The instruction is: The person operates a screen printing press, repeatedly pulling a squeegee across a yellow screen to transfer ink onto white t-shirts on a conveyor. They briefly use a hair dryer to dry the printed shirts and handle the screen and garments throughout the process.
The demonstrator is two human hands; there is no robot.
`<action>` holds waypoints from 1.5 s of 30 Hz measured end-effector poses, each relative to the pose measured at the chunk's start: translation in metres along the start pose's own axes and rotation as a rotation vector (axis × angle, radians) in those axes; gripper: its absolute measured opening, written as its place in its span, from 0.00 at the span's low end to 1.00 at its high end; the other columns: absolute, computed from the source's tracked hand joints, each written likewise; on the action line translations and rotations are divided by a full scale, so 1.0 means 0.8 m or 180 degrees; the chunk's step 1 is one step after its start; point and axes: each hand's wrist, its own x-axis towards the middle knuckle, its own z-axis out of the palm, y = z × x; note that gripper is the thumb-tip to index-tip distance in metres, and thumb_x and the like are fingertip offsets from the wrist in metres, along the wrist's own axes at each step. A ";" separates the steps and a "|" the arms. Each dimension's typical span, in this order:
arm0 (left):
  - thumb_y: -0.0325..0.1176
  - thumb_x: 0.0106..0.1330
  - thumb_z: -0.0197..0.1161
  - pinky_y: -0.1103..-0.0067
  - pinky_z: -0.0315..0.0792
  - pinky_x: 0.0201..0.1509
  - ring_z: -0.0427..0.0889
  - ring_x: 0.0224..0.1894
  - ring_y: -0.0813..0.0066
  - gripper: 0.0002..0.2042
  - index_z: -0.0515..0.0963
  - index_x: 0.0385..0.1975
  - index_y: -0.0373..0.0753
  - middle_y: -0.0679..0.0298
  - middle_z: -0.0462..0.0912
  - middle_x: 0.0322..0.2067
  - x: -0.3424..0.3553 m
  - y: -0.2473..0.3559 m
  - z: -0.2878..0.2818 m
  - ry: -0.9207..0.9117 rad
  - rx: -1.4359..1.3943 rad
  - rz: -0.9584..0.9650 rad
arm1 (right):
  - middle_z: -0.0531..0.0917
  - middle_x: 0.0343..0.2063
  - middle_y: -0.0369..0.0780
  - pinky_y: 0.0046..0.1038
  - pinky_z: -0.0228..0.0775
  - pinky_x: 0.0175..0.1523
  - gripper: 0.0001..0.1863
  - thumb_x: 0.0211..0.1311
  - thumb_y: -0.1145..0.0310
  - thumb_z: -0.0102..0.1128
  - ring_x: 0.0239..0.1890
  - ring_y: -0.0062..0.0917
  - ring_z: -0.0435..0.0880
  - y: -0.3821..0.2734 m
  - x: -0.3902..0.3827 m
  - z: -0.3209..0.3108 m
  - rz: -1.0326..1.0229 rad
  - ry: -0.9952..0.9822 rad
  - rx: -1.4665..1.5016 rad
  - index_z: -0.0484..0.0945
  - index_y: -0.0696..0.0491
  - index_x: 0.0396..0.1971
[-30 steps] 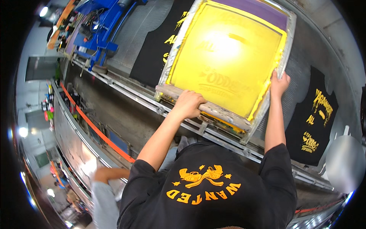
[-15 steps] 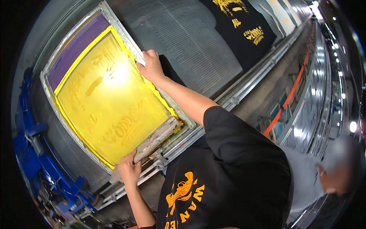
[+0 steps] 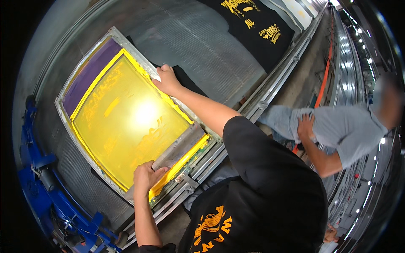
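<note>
A screen printing frame (image 3: pixel 136 51) with a grey metal rim lies on the long grey print table. Its mesh (image 3: pixel 120 126) is coated yellow, with faint lettering showing through and a purple band along the far side. My left hand (image 3: pixel 147 177) is closed round the near-left end of a squeegee (image 3: pixel 179 145), which lies across the near end of the mesh. A thick strip of yellow ink (image 3: pixel 185 158) runs along its near side. My right hand (image 3: pixel 168 80) grips the frame's right rim. Black fabric (image 3: pixel 187 82) sticks out from under the frame beside it.
A black shirt (image 3: pixel 263 36) with yellow printing lies farther along the table. Blue machinery (image 3: pixel 40 181) stands at the left. A metal rail (image 3: pixel 274 88) runs along the table's near edge. Beyond it, a person in a grey shirt (image 3: pixel 341 126) stands at the right.
The squeegee has tilted, and the yellow ink strip on its near side now shows. My right hand stays on the rim. The person in grey has come farther into view, and the view has shifted.
</note>
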 end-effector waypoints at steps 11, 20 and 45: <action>0.58 0.53 0.77 0.67 0.78 0.44 0.86 0.37 0.59 0.31 0.86 0.46 0.36 0.49 0.88 0.36 0.031 -0.052 -0.069 -0.0847 -0.0634 -0.0200 | 0.81 0.41 0.52 0.42 0.72 0.53 0.22 0.58 0.57 0.74 0.47 0.48 0.79 -0.001 0.005 0.002 -0.0160 0.0242 0.0062 0.81 0.62 0.40; 0.62 0.58 0.71 0.60 0.80 0.45 0.87 0.42 0.53 0.25 0.85 0.38 0.44 0.55 0.87 0.34 0.181 -0.119 -0.272 0.0885 0.0755 -0.0039 | 0.78 0.47 0.46 0.28 0.72 0.55 0.24 0.66 0.65 0.66 0.50 0.34 0.78 -0.016 -0.006 -0.011 0.0217 -0.0314 0.0284 0.78 0.60 0.60; 0.70 0.54 0.68 0.67 0.82 0.51 0.90 0.41 0.56 0.36 0.89 0.46 0.42 0.51 0.90 0.36 0.285 -0.299 -0.355 0.1497 0.1557 -0.0714 | 0.88 0.39 0.46 0.42 0.78 0.49 0.21 0.49 0.50 0.78 0.45 0.45 0.86 -0.170 0.288 0.032 -0.1947 -0.1461 -0.0855 0.86 0.52 0.33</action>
